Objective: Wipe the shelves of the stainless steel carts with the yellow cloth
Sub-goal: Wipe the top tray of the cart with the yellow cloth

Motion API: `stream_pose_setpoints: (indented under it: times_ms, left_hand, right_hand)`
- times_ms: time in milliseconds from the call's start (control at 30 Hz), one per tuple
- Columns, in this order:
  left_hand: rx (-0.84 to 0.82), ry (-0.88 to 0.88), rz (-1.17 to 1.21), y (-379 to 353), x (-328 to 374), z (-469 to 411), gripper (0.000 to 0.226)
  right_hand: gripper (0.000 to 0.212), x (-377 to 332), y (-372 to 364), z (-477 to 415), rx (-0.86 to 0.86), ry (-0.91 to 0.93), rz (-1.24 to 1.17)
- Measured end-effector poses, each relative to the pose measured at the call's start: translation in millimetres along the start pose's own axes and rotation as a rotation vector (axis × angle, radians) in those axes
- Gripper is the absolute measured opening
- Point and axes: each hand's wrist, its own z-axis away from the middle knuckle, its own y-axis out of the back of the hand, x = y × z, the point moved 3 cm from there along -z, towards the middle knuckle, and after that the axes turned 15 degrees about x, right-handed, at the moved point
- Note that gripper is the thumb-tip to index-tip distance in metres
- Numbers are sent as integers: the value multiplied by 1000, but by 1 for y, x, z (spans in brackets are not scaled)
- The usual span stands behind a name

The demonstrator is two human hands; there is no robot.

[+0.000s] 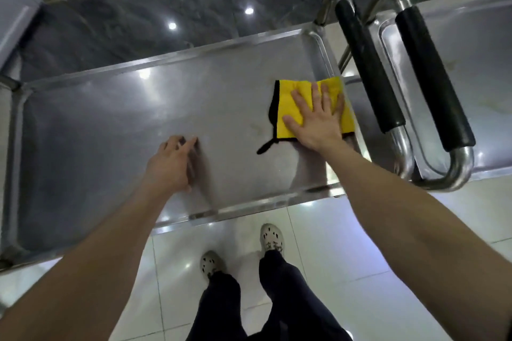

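Note:
A yellow cloth (pixel 291 102) with a black edge and a black loop lies flat at the right end of the top shelf of a stainless steel cart (pixel 110 124). My right hand (pixel 318 121) presses on the cloth with straight, spread fingers. My left hand (pixel 173 163) rests on the bare shelf near its middle, fingertips touching the steel, fingers loosely bent and holding nothing.
A second steel cart's shelf (pixel 476 69) stands to the right. Two steel push handles with black grips (pixel 368 69) (pixel 432 77) sit between the carts. Dark marble wall behind, white tiled floor (pixel 360 243) and my feet below.

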Motion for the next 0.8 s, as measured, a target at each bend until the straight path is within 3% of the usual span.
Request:
stream_pose_setpoints:
  times_ms: [67,100,233,300,333,400,533,600,700,800]
  left_hand:
    - [13,-9,13,-2,-4,1,144]
    - [16,-14,14,-1,-5,1,144]
    - [4,-23,-27,7,-1,4,144]
    - [-5,-29,-46,11,2,6,144]
    - [-10,-37,-53,13,4,6,144]
    - [-16,-40,-59,17,6,8,143]
    - [-14,-25,-55,20,9,10,144]
    - [-2,-23,-66,20,10,10,145]
    - [17,-21,-62,20,10,11,144]
    - [34,-27,-68,21,10,12,143]
  right_hand:
    - [87,-44,-14,12,51,-35,-12]
    - [89,-67,-21,27,69,49,-6]
    - [79,-108,-38,70,74,739,-78]
    - [75,-90,-33,47,80,950,-90]
    - [74,-78,-29,26,76,972,-76]
    - [76,-50,-20,-29,53,777,-25]
    - [85,-10,-3,-123,47,66,-14]
    - [90,-28,-8,-144,53,-100,1]
    - [87,-97,-18,-148,85,-142,-9]
    - [74,-176,-30,-129,121,219,-62]
